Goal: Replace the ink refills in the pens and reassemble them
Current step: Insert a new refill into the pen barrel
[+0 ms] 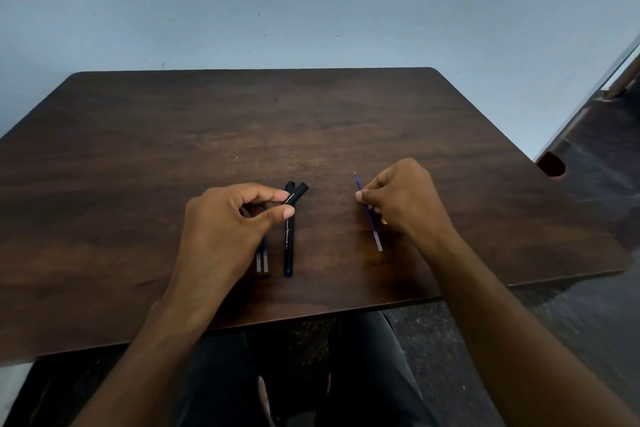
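While hands pinch barrel (298,193) – refill (368,215) | spare refills (262,262) half-hidden

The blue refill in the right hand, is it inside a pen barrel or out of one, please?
Out. The right hand pinches the bare blue refill, its tip and clear end both exposed.

Plain room, kind unclear: dark wooden table (311,121) against bare blue wall (311,3)

White lettering runs along the barrel of a black pen (288,239) lying on the table; it appears to read "Octane Gel".
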A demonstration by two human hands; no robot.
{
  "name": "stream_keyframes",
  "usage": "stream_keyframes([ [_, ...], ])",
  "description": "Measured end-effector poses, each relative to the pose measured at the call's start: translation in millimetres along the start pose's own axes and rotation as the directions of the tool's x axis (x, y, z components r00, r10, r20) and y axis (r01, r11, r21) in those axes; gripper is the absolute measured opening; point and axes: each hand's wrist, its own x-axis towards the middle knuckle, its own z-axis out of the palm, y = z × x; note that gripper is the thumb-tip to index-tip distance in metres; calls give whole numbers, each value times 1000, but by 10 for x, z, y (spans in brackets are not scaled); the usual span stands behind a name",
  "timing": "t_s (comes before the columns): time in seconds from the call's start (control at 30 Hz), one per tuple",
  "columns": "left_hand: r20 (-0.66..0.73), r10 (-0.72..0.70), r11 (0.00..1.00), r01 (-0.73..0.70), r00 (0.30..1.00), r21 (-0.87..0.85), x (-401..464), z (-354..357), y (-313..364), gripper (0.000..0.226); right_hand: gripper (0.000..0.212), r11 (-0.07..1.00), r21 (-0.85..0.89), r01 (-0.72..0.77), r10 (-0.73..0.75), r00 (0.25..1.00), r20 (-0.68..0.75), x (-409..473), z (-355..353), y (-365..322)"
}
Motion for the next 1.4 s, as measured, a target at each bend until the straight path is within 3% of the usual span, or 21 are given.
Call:
stream_keyframes([
  [0.47, -1, 0, 1000, 0, 1000, -3, 32, 23, -39, 22, 17, 994, -105, 7, -3, 999, 38, -31, -46, -75],
  [0.63, 10, -9, 1000, 9, 1000, 4, 45, 28, -58, 22, 18, 990, -67, 122, -124, 992, -36, -112, -1, 64],
  [0.93, 2, 7, 1000, -7, 1000, 6, 38, 8, -65, 21, 23, 984, -112, 138, -144, 989, -44, -121, 13, 74],
  [1.03, -7, 10, 1000, -10, 1000, 9, 40, -26, -87, 22, 28, 987, -127, 103, -104, 995, -4, -113, -22, -20],
  [1.17, -37, 10, 1000, -9, 999, 20, 51, -132, -152, 23, 47, 964, -258, -59, 89, 990, 107, -46, -93, -207],
  [1.4, -106, -19, 1000, 21, 994, 21, 46, -304, -275, 20, 50, 956, -285, -74, 100, 992, 79, -32, -85, -219],
])
